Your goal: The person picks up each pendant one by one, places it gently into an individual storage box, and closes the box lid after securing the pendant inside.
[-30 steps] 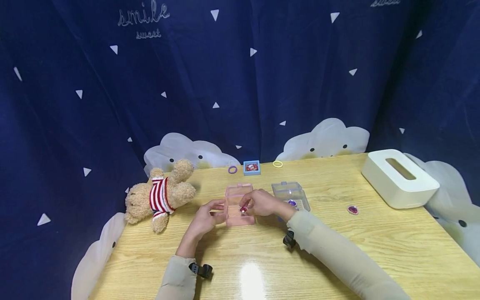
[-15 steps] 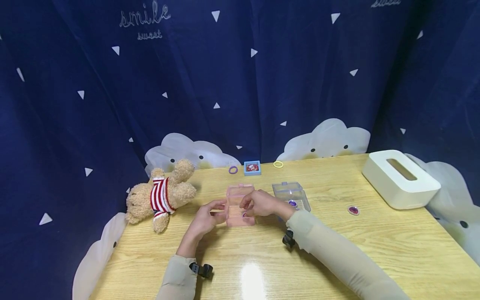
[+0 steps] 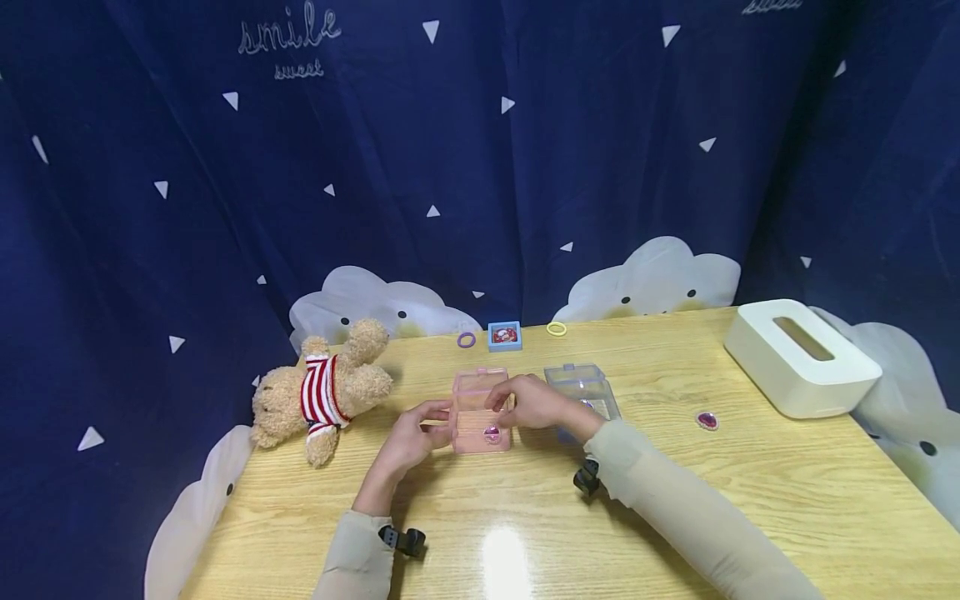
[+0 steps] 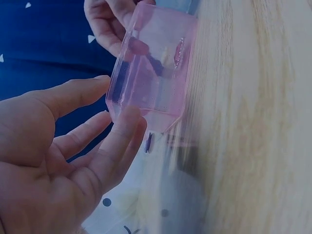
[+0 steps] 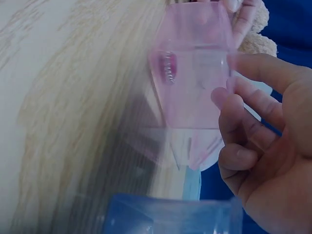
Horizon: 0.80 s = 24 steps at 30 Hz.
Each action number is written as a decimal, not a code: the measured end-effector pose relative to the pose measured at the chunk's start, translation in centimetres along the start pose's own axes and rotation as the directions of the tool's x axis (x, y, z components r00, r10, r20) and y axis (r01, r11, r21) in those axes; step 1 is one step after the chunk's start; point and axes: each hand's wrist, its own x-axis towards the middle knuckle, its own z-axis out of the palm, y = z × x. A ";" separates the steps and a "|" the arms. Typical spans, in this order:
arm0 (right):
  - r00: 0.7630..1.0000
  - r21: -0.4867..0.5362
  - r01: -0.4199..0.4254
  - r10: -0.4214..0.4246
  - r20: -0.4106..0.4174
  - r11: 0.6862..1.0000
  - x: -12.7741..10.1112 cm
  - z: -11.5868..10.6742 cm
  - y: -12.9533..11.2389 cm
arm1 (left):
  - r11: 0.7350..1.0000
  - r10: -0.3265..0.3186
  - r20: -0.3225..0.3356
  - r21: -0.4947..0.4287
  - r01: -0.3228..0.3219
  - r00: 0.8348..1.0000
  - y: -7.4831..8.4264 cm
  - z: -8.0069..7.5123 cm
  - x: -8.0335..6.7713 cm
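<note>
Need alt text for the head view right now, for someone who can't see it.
Two hands meet at an open pink box on a wooden table: the left hand steadies its side, the right hand touches its far edge. A red gem lies inside. A teddy bear lies nearby.

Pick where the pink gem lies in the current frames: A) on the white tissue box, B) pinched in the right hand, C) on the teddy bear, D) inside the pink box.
D: the head view shows the gem inside the pink box, with the right hand beside the box and not holding the gem.
</note>
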 end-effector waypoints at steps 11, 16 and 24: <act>0.998 0.056 -0.011 0.014 -0.059 0.998 -1.6 -2.2 0.3 | 1.000 0.007 0.008 -0.007 -0.006 1.000 -0.2 0.0 0.0; 0.996 0.058 -0.031 0.036 -0.084 0.998 -2.7 -3.5 0.7 | 1.000 -0.001 0.007 -0.002 0.001 1.000 -0.1 0.0 0.0; 0.987 0.063 -0.093 0.100 -0.128 0.994 -4.9 -5.5 2.3 | 1.000 0.005 -0.013 0.007 -0.005 1.000 -0.1 -0.1 0.2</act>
